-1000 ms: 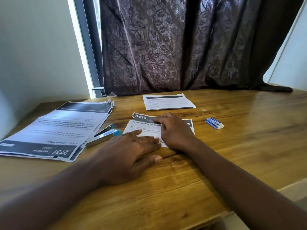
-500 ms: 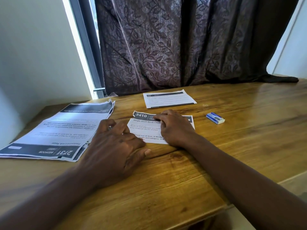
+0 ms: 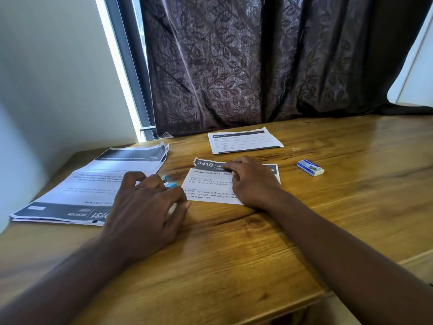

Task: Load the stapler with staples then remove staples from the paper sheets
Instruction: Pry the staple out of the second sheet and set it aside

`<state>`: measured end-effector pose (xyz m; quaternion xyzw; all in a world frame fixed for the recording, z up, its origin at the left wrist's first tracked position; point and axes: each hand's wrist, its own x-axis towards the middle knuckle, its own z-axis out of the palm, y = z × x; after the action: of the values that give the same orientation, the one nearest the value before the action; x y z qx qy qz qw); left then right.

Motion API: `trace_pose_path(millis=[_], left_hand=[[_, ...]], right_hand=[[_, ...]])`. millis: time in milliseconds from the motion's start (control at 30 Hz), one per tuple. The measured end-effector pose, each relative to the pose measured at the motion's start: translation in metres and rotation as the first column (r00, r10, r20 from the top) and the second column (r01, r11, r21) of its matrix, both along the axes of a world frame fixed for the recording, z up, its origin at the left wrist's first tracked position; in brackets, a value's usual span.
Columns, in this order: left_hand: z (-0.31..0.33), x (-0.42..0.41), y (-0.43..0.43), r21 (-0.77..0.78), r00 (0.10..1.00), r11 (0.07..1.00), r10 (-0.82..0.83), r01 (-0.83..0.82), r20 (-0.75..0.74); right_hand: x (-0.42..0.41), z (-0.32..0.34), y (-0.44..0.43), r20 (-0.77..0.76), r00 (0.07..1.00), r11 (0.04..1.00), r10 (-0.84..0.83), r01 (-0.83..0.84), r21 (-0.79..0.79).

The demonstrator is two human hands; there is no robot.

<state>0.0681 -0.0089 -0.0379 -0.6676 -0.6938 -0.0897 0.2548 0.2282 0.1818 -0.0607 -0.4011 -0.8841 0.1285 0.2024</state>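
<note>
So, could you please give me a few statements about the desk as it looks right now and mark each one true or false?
1. The right hand rests on the sheet headed 3410. True.
2. The staple box lies left of the left hand. False: it lies on the table to the right of both hands.
3. The left hand covers most of the stapler. True: only a blue tip shows.
4. The paper stack sits in front of the curtain, at the far right. False: it lies at the left, near the wall.
5. The right hand holds the staple box. False: the box lies untouched.
</note>
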Motion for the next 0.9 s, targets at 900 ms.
trace_pose_path(millis=[900], left_hand=[[-0.006,0.003,0.054,-0.187,0.897,0.973,-0.041,0.137,0.439]], right_hand=[[-0.019,0.000,-0.016,0.051,0.991,0.987,0.122,-0.127,0.096]])
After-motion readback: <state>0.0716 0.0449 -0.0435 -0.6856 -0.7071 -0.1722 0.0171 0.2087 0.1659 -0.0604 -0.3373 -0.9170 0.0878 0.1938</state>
